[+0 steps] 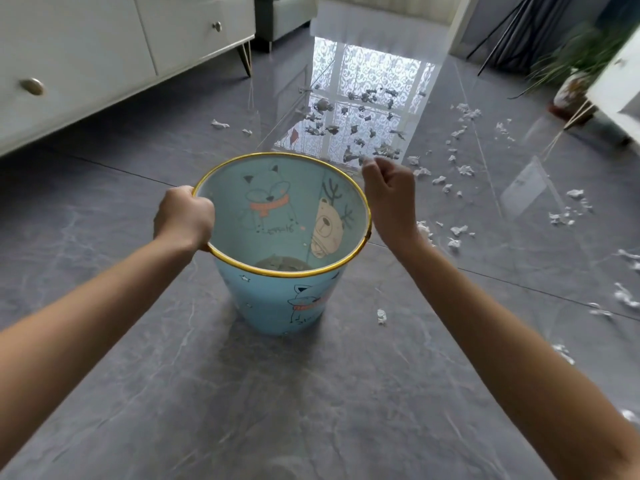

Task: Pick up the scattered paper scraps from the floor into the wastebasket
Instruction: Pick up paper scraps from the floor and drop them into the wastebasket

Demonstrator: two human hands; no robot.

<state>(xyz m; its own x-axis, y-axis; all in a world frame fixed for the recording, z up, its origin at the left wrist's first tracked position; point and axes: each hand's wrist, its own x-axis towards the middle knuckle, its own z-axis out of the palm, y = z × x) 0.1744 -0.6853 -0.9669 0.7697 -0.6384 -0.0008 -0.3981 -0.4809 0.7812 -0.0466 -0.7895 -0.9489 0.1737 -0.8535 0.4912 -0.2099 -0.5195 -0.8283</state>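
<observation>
My left hand grips the gold rim of the blue wastebasket on its left side, fingers curled over the edge. The basket stands upright on the grey floor, with a low heap of scraps in its bottom. My right hand hangs just beside the right rim, fingers curled in; I cannot tell whether they pinch anything. Paper scraps lie scattered far and right, and one lone scrap lies near the basket's base
</observation>
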